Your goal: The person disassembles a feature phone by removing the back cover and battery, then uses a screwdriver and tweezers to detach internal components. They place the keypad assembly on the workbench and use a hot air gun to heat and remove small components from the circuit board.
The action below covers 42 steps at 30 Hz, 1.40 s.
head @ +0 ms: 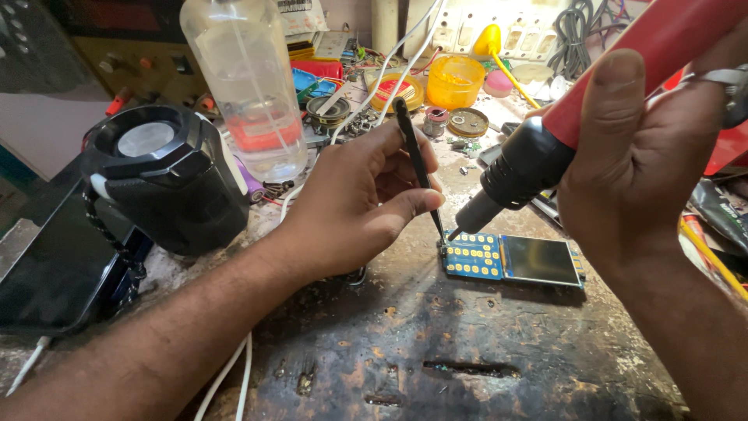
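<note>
Workbench (467,343): circuit board (510,259) lengthwise left-right.

Two bare forearms, no sleeves visible. Left hand (354,199) wore no rings or gloves. Right hand (639,164) likewise ungloved, short-trimmed thumbnail showing.

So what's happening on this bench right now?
A person is working on a small blue circuit board with a screen, lying flat on a scorched wooden workbench. The left hand holds black tweezers with the tips down at the board's left corner. The right hand grips a red and black hot air tool, its nozzle aimed at that same corner. A black speaker and a clear plastic bottle stand to the left.
</note>
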### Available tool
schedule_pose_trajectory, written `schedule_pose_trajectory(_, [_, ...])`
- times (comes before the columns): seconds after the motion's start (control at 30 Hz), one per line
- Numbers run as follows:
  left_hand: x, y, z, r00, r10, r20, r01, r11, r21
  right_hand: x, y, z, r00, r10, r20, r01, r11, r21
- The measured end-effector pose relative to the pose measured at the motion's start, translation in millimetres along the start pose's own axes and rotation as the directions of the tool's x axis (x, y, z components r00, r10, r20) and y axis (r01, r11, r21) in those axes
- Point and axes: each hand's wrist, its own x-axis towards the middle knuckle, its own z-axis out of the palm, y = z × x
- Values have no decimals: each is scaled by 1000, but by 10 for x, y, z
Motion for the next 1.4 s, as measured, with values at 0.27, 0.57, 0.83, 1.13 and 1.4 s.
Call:
schedule_pose_trajectory(0.27, [4,10,3,1000,-15,-7,16,1000,17,13,-56,22,1000,14,-3,-14,998,67])
schedule_pose_trajectory(0.57, [3,0,-6,1000,7,-3,-7,999,47,12,-22,11,1000,4,2,-4,999,45])
schedule_pose_trajectory(0.83, [4,2,1,1000,-15,-3,15,999,46,12,-45,12,1000,5,2,-6,999,32])
schedule_pose_trajectory(1.13, [5,0,4,1000,-10,-6,11,999,39,38,-92,25,1000,31,-1,-31,999,26])
schedule_pose_trajectory(1.4, [3,5,-1,1000,-6,-7,7,999,41,49,-100,21,1000,-11,-10,11,1000,-15])
